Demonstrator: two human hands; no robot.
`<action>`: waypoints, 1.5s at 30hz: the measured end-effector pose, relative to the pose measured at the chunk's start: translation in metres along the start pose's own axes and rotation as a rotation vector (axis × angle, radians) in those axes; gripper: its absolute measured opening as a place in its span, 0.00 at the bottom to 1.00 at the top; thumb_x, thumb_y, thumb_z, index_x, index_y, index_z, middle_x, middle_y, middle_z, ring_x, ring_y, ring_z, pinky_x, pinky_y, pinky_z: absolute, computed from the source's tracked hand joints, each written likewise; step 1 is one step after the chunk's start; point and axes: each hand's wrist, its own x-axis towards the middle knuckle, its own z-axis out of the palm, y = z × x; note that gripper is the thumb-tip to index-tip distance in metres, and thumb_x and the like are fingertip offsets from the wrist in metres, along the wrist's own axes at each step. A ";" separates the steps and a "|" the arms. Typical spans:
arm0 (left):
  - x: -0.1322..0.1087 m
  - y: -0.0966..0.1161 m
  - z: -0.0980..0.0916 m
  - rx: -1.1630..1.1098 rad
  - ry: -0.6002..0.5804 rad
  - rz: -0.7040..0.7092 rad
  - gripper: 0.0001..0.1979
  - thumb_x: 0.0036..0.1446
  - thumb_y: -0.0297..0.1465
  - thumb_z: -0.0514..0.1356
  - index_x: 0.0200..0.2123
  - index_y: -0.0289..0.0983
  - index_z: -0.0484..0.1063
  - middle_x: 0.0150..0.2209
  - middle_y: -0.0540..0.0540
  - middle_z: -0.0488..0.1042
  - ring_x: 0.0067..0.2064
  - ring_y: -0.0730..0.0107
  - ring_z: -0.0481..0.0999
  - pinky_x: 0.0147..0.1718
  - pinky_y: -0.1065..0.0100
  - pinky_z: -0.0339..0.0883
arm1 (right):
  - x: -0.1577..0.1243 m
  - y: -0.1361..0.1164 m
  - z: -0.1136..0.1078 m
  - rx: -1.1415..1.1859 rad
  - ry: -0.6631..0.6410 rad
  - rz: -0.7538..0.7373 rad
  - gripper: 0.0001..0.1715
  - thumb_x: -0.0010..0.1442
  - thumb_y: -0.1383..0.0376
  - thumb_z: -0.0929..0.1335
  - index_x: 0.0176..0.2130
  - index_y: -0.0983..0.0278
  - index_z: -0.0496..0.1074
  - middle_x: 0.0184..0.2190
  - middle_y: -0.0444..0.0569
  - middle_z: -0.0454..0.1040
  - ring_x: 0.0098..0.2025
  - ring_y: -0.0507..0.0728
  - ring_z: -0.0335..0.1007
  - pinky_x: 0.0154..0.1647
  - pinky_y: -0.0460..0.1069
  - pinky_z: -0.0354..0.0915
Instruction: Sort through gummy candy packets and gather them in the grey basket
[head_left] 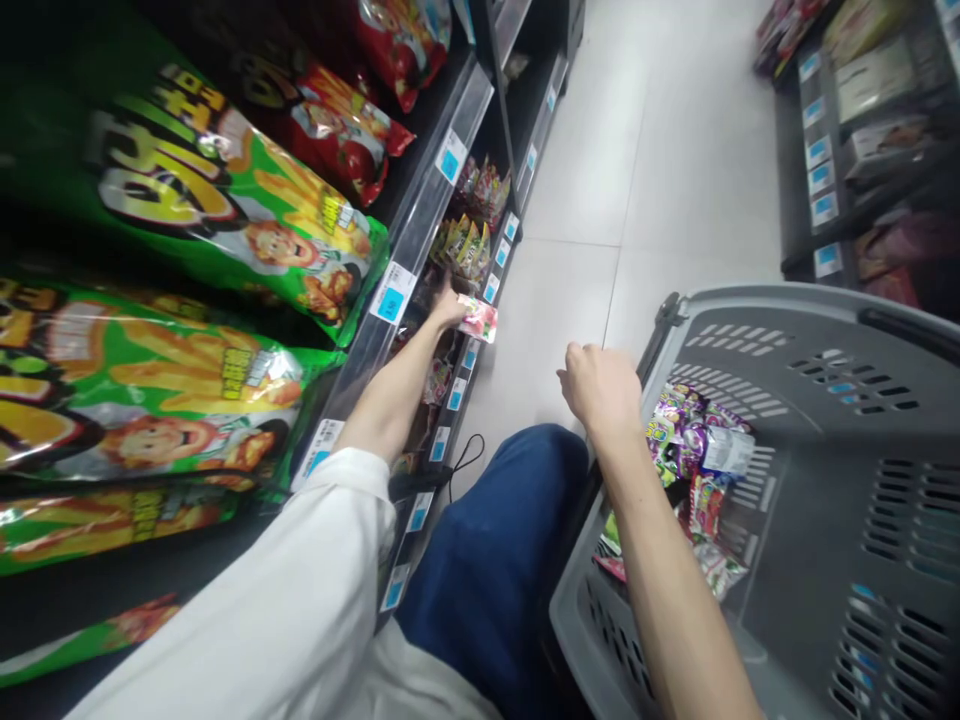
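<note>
- The shelf unit (431, 200) fills the left side of the frame. Its boards are dark, and each has a clear plastic strip along the front edge.
- The green snack bags (225, 200) lie on the upper boards at the left. They are large, glossy and puffed, with yellow letters printed on them.
- The grey basket (825, 330) stands at the lower right. It is hard plastic with rounded corners and rows of slots in the walls.
- The floor (660, 150) at the upper middle is made of pale, smooth tiles.
- The red snack bags (337, 130) lie at the top of the frame, shiny and crinkled.
- The left hand (448, 308) is in the middle of the frame. The arm comes out of a white sleeve and stretches straight to a low board, and the fingers are pinched on the small packet.
- The right hand (600, 385) is just right of the middle, at the near rim of the basket. The wrist is bent and the fingers are curled into a fist. I cannot tell whether they hold the rim.
- The candy packets (690, 440) lie in a loose heap inside the basket, in thin, colourful foil.
- The small packet (480, 320) is flat, pink and white. It sticks out of the left hand, just in front of the low board's edge.
- The price labels (390, 295) are small white and blue cards on the strips.
</note>
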 end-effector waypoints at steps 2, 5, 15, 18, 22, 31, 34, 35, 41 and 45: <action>0.006 -0.003 -0.008 -0.028 0.165 -0.055 0.40 0.60 0.29 0.59 0.71 0.29 0.47 0.57 0.30 0.72 0.62 0.48 0.69 0.58 0.51 0.60 | 0.000 0.000 -0.001 0.002 -0.008 0.000 0.13 0.70 0.64 0.63 0.44 0.72 0.72 0.39 0.61 0.77 0.45 0.65 0.78 0.40 0.51 0.68; 0.012 -0.011 -0.015 -0.075 0.301 -0.086 0.35 0.63 0.37 0.57 0.70 0.31 0.55 0.59 0.29 0.70 0.63 0.42 0.68 0.58 0.47 0.58 | 0.000 0.000 -0.002 0.011 -0.013 0.003 0.14 0.70 0.64 0.63 0.44 0.72 0.72 0.39 0.61 0.77 0.44 0.64 0.78 0.39 0.50 0.67; 0.009 -0.018 -0.017 0.210 0.237 0.077 0.20 0.69 0.28 0.51 0.61 0.27 0.65 0.67 0.37 0.59 0.70 0.58 0.45 0.66 0.48 0.42 | 0.000 -0.001 0.000 0.045 0.005 0.006 0.14 0.70 0.65 0.62 0.44 0.72 0.73 0.39 0.61 0.77 0.43 0.62 0.78 0.38 0.50 0.66; 0.003 -0.011 -0.012 0.345 0.180 0.189 0.15 0.67 0.21 0.51 0.53 0.25 0.70 0.70 0.39 0.54 0.70 0.63 0.44 0.68 0.55 0.36 | -0.001 -0.001 -0.001 0.047 0.005 0.003 0.15 0.70 0.65 0.61 0.45 0.71 0.73 0.39 0.61 0.77 0.44 0.61 0.77 0.39 0.49 0.66; 0.000 -0.004 -0.005 0.359 0.165 0.183 0.15 0.66 0.27 0.55 0.54 0.28 0.69 0.69 0.35 0.56 0.68 0.54 0.49 0.66 0.52 0.42 | -0.001 -0.001 -0.001 0.042 -0.003 0.007 0.15 0.71 0.64 0.61 0.45 0.71 0.73 0.39 0.61 0.77 0.44 0.61 0.77 0.39 0.49 0.66; 0.018 -0.011 -0.007 0.257 0.196 0.039 0.32 0.61 0.34 0.66 0.60 0.20 0.60 0.64 0.32 0.59 0.67 0.56 0.44 0.64 0.52 0.37 | 0.002 -0.003 -0.002 0.045 -0.013 0.027 0.15 0.71 0.64 0.61 0.45 0.71 0.72 0.39 0.61 0.76 0.44 0.62 0.78 0.39 0.49 0.67; 0.020 -0.016 -0.008 0.376 0.094 0.167 0.19 0.63 0.27 0.59 0.57 0.27 0.68 0.64 0.37 0.61 0.67 0.58 0.48 0.64 0.57 0.42 | 0.003 -0.003 -0.001 0.047 -0.015 0.030 0.14 0.70 0.64 0.61 0.44 0.71 0.72 0.38 0.61 0.77 0.44 0.62 0.78 0.40 0.49 0.67; 0.021 -0.016 -0.007 0.412 0.065 0.200 0.17 0.63 0.26 0.57 0.55 0.30 0.70 0.64 0.38 0.62 0.67 0.58 0.50 0.64 0.58 0.45 | 0.004 -0.003 0.000 0.049 -0.017 0.028 0.14 0.70 0.65 0.61 0.44 0.71 0.72 0.38 0.61 0.77 0.44 0.62 0.78 0.40 0.49 0.67; 0.027 -0.017 -0.002 0.368 -0.127 0.348 0.10 0.57 0.26 0.55 0.38 0.37 0.76 0.60 0.39 0.69 0.67 0.57 0.54 0.66 0.60 0.44 | 0.008 -0.008 0.002 0.043 -0.020 0.015 0.14 0.70 0.65 0.61 0.43 0.71 0.72 0.37 0.60 0.77 0.44 0.63 0.78 0.39 0.50 0.68; 0.030 -0.014 0.001 0.094 -0.151 0.189 0.08 0.52 0.27 0.60 0.36 0.40 0.75 0.51 0.41 0.77 0.66 0.62 0.57 0.64 0.62 0.49 | 0.010 -0.010 0.002 0.035 -0.025 -0.010 0.14 0.70 0.65 0.61 0.44 0.71 0.72 0.37 0.61 0.76 0.44 0.63 0.78 0.40 0.50 0.67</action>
